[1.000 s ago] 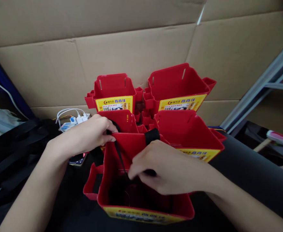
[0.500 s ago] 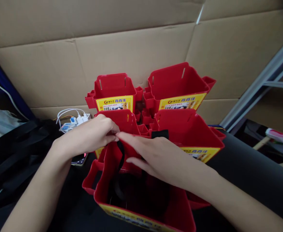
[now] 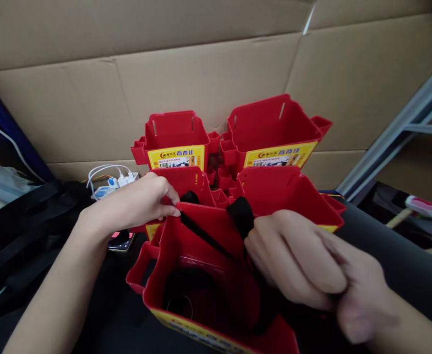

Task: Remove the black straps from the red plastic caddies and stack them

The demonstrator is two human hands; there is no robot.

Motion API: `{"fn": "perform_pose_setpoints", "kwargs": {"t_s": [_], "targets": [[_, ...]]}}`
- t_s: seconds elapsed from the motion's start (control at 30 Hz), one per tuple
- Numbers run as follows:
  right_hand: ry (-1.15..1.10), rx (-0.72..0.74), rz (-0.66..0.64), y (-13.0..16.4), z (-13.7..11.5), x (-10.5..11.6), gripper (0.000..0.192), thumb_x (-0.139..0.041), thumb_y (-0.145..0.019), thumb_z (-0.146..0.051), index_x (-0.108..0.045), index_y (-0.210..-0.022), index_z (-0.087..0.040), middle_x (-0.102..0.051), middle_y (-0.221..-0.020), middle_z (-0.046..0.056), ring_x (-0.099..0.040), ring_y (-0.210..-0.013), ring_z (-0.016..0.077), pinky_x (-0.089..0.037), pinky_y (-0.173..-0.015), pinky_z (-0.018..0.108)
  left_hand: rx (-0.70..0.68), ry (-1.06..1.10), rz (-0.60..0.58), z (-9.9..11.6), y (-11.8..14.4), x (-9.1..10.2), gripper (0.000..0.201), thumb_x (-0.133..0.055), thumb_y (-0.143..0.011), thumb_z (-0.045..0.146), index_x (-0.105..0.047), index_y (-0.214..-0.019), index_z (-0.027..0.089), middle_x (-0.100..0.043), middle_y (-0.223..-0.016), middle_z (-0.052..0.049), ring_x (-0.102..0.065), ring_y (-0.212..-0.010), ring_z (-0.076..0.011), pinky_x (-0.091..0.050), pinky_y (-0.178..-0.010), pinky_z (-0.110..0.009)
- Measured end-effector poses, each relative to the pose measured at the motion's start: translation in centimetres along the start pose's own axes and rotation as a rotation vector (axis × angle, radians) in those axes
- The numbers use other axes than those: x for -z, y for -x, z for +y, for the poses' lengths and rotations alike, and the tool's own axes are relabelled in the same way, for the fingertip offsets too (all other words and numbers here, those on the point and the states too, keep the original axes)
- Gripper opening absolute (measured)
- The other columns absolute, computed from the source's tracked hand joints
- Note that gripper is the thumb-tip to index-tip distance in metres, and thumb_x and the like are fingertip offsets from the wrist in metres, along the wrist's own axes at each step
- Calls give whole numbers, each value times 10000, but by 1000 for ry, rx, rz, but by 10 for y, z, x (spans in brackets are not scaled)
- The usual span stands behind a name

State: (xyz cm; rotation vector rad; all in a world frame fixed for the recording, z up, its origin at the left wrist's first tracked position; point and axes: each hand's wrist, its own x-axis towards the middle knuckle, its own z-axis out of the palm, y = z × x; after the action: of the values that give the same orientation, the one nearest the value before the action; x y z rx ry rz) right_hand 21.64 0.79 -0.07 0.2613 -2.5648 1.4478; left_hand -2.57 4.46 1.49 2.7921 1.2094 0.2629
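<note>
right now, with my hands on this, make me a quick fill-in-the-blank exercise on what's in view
1. In total, ____ open-topped red plastic boxes are in view.
2. Inside the nearest box, the flat narrow strap slanting from near the bare left hand toward the bare right hand is coloured ____.
3. The rectangular printed label on the rear right box has a ____ border.
4. The brown panel behind the boxes is made of ____.

Missing words: five; black; yellow; cardboard.

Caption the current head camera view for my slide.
Left hand pinching the nearest red bin, right hand gripping black strap, four red bins behind.
</note>
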Motion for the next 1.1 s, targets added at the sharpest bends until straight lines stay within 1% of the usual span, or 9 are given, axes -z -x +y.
{"fn": "perform_pose_setpoints", "kwargs": {"t_s": [0.03, 0.1, 0.2, 0.3, 0.4, 0.57, 0.77, 0.93, 1.1], "targets": [[-17, 17, -9, 1, -1, 1, 565, -566, -785, -426, -170, -451, -200, -281, -383, -61, -288, -347, 44, -306, -406, 186, 8, -24, 5, 1, 0, 0, 167, -567, -779, 305, -648, -707, 178, -638, -615, 9, -515, -514, -91, -365, -534, -216], [154, -114, 173, -1, -6, 1, 451, -579, -788, -427, -327, -503, -185, -384, -449, -51, -367, -398, 47, -337, -431, 172, 15, -76, 12, 4, 1, 0, 166, -551, -789, 291, -638, -705, 177, -632, -614, 14, -500, -514, -86, -351, -527, -214], [730, -449, 449, -12, -10, -10, 184, -546, -840, -345, -550, -877, -164, -573, -761, 1, -523, -611, 75, -405, -540, 181, 13, -137, 17, 8, 2, -1, 165, -528, -797, 270, -640, -717, 179, -630, -628, 6, -502, -532, -93, -339, -532, -222], [1292, -598, 360, -23, -3, -24, 389, -516, -857, -261, -443, -1239, -263, -565, -1073, 32, -581, -716, 117, -381, -501, 211, -1, -151, 19, 10, 2, -2, 173, -507, -801, 242, -641, -717, 171, -621, -623, -3, -495, -537, -96, -332, -533, -227], [1561, -640, 244, -28, 11, -31, 650, -542, -816, -213, -240, -1383, -309, -564, -1085, 24, -574, -602, 129, -275, -394, 237, -55, -110, 19, 11, -1, -2, 164, -485, -789, 182, -637, -731, 163, -614, -626, -4, -496, -548, -94, -336, -545, -224], [1593, -642, 238, -28, 19, -32, 667, -523, -835, -231, -180, -1405, -266, -578, -1099, 11, -590, -604, 131, -301, -398, 259, -159, -8, -8, 12, -4, -2, 249, -444, -704, 61, -623, -831, 178, -615, -687, 21, -503, -596, -88, -341, -556, -206], [1563, -653, 273, -28, 19, -31, 570, -527, -841, -252, -295, -1356, -172, -630, -1024, 14, -578, -577, 129, -294, -413, 277, -189, 81, -43, 16, -7, -5, 322, -371, -596, -23, -575, -758, 167, -554, -624, 54, -448, -537, -63, -314, -490, -168], [1568, -679, 205, -29, 21, -32, 559, -490, -834, -172, -292, -1354, -219, -618, -996, 2, -583, -613, 137, -235, -405, 275, -223, 210, -114, 14, -8, -3, 374, -408, -647, -23, -610, -885, 183, -625, -787, 49, -530, -675, -72, -386, -583, -146], [1574, -654, 205, -27, 22, -33, 570, -430, -836, -126, -255, -1361, -265, -606, -940, -16, -535, -535, 126, -170, -402, 277, -219, 236, -111, 11, -6, -1, 423, -431, -662, -31, -623, -959, 201, -636, -781, 60, -531, -642, -58, -381, -560, -131]]}}
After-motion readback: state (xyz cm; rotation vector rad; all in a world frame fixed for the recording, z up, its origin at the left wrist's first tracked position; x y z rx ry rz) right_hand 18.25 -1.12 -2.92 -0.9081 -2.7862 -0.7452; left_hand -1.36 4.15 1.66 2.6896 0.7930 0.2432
